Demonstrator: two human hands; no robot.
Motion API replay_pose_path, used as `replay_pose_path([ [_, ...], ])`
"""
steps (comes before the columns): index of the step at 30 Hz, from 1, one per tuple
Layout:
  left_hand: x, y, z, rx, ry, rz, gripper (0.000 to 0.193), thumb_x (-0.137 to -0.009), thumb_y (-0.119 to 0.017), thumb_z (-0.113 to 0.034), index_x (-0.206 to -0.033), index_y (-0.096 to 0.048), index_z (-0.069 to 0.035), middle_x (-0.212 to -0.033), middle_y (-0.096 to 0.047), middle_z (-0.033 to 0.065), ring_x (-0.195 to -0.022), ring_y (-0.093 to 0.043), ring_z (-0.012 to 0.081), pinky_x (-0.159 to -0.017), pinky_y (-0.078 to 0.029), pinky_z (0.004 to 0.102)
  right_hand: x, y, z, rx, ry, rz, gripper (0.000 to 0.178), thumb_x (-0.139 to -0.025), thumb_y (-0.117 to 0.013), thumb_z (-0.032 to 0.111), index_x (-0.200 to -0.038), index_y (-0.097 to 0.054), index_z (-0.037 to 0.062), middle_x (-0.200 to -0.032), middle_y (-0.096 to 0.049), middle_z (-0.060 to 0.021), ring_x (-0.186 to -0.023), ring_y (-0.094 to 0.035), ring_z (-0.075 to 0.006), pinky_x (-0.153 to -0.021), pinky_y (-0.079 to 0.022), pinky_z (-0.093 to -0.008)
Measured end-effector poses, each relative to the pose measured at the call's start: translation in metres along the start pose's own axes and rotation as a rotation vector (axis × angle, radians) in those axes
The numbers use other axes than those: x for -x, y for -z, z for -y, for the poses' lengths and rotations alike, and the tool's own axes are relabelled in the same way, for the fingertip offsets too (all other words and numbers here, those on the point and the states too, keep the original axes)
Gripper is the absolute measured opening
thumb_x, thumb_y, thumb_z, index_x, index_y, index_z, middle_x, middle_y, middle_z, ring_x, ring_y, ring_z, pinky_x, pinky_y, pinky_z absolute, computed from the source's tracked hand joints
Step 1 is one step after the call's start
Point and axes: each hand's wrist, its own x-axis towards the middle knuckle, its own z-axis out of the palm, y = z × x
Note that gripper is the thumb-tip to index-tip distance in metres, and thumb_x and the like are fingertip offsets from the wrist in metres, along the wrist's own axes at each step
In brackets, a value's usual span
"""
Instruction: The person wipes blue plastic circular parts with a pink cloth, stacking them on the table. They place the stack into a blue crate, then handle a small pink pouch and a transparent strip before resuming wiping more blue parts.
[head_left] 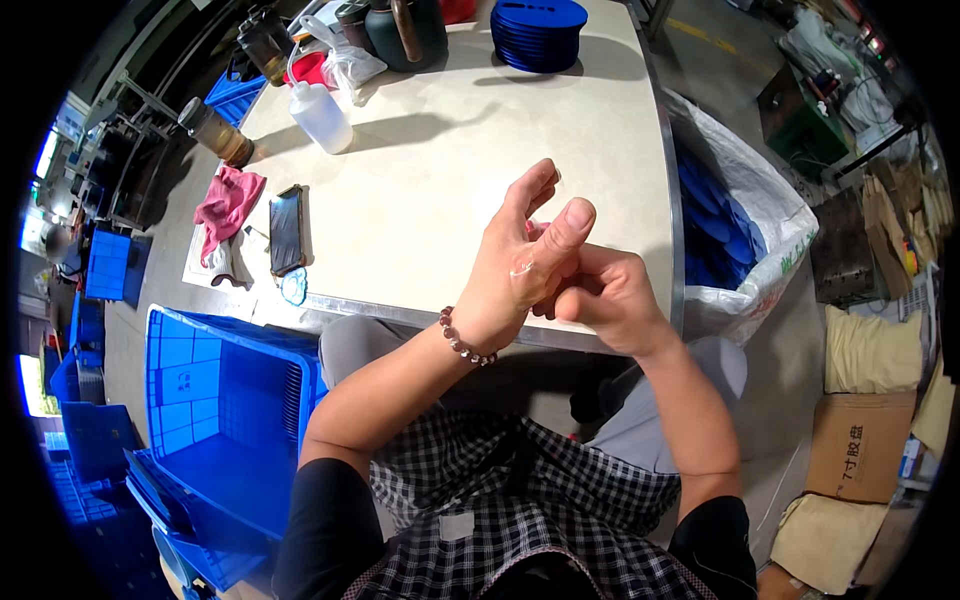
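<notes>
My left hand (520, 255), with a beaded bracelet (462, 340) on its wrist, is raised over the table's near edge. Its thumb and forefinger are stretched out and apart, while its other fingers are mostly hidden. There is a wet-looking shine on its skin by the thumb. My right hand (618, 298) presses against it, fingers curled in and closed; whatever may be inside them is hidden. A small pink bit (537, 230) shows behind my left thumb, too little of it to name.
A squeeze bottle (320, 118), a brown jar (216, 132), a pink cloth (229, 207) and a dark phone-like slab (287, 230) lie on the table's left. Stacked blue discs (537, 38) stand at the back. A blue crate (215, 390) is left, a white sack (775, 200) of blue pieces right.
</notes>
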Motion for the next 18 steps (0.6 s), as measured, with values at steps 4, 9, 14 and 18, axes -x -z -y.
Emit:
replay_pose_path([
  [4, 0.001, -0.003, 0.001, -0.024, 0.039, 0.006, 0.115, -0.084, -0.076, -0.066, -0.155, -0.028, 0.010, -0.157, -0.036, 0.0293, -0.131, -0.051, 0.0293, -0.108, -0.044, 0.0386, -0.001, -0.015, 0.001, 0.197, 0.019, -0.154, 0.037, -0.084, -0.086, 0.032, -0.105, -0.075, 0.0042, -0.092, -0.074, -0.0009, -0.083, -0.064, -0.0090, -0.075, -0.053, -0.0263],
  [9, -0.004, 0.011, -0.003, -0.049, -0.149, 0.202, 0.102, -0.090, -0.073, -0.058, -0.158, -0.030, 0.005, -0.158, -0.039, 0.0227, -0.148, -0.039, 0.0311, -0.113, -0.038, 0.0418, -0.001, 0.006, 0.025, 0.479, 0.026, -0.045, 0.029, -0.082, -0.089, 0.026, -0.086, -0.072, 0.0028, -0.076, -0.067, 0.0019, -0.069, -0.055, -0.0064, -0.064, -0.044, -0.0240],
  [14, -0.010, 0.029, -0.026, 0.282, -0.041, 0.632, 0.139, -0.065, -0.060, -0.095, -0.158, -0.031, 0.003, -0.157, -0.045, 0.0162, -0.145, -0.043, 0.0250, -0.111, -0.040, 0.0415, 0.009, 0.054, 0.049, 0.234, 0.386, -0.416, 0.027, -0.091, -0.082, 0.024, -0.092, -0.067, 0.0015, -0.078, -0.062, 0.0007, -0.070, -0.053, -0.0046, -0.066, -0.044, -0.0200],
  [18, -0.016, 0.032, -0.010, 0.591, -0.088, 0.803, 0.141, -0.067, -0.049, -0.100, -0.159, -0.028, 0.005, -0.160, -0.039, 0.0204, -0.146, -0.041, 0.0300, -0.113, -0.040, 0.0491, 0.003, 0.053, 0.045, 0.208, 0.254, -0.366, 0.054, -0.093, -0.076, 0.045, -0.119, -0.065, -0.0007, -0.101, -0.066, -0.0026, -0.092, -0.059, -0.0082, -0.083, -0.048, -0.0223],
])
